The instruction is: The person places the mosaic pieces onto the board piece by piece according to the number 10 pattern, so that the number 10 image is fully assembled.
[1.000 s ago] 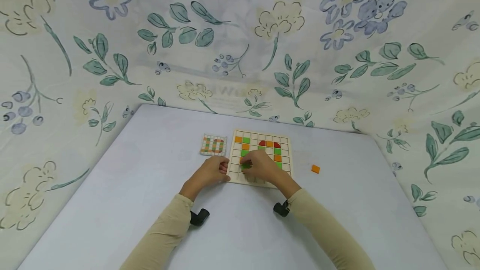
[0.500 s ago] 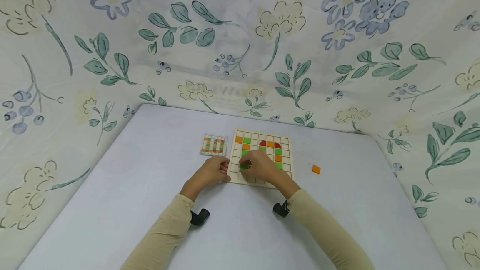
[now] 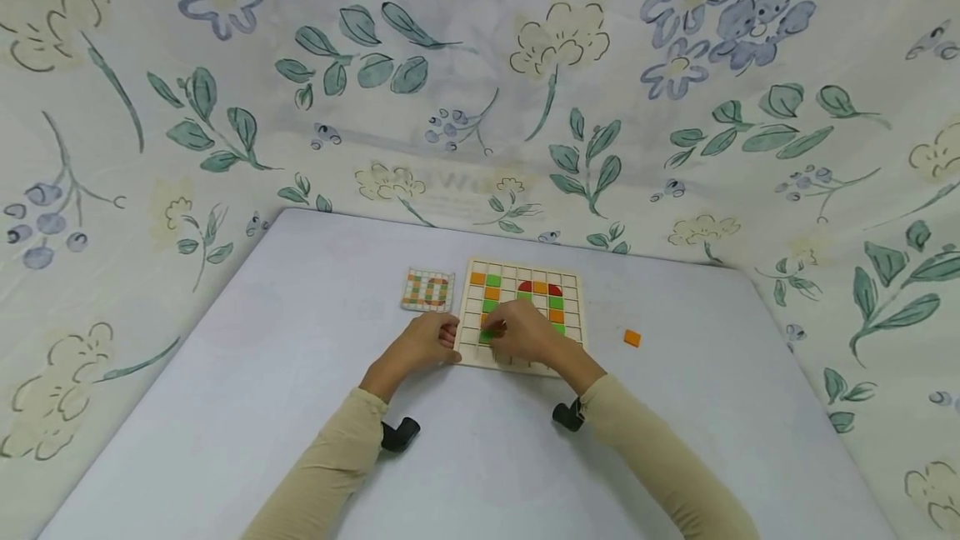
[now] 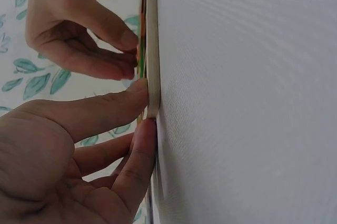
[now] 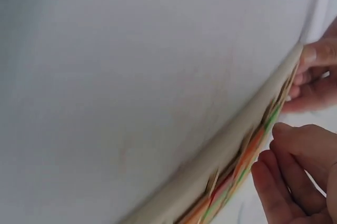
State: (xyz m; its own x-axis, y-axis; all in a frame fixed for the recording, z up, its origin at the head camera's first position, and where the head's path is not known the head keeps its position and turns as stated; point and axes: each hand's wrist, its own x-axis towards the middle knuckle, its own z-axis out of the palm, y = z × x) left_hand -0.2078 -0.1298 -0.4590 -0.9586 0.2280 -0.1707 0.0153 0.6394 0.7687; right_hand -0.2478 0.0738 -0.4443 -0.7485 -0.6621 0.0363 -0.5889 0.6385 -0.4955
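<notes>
In the head view a wooden grid board (image 3: 521, 267) lies on the table, with green, orange and red tiles in several squares. My left hand (image 3: 422, 342) grips its near left corner; thumb and fingers close on the board's edge in the left wrist view. Over the board's left part, my right hand (image 3: 525, 330) has its thumb and fingers bent at a green tile (image 3: 486, 337), low over the grid. Its fingertips meet that tile in the left wrist view, but the exact contact is partly hidden. Several squares beneath the right hand are covered.
A small pattern card (image 3: 427, 290) with a coloured grid lies left of the board. One loose orange tile (image 3: 632, 338) lies to its right. Floral cloth (image 3: 480, 107) hangs behind the white table (image 3: 480, 457).
The green tile at my right fingertips has shifted slightly toward me and left, and an orange tile beyond it shows again. My left hand keeps its grip on the board.
</notes>
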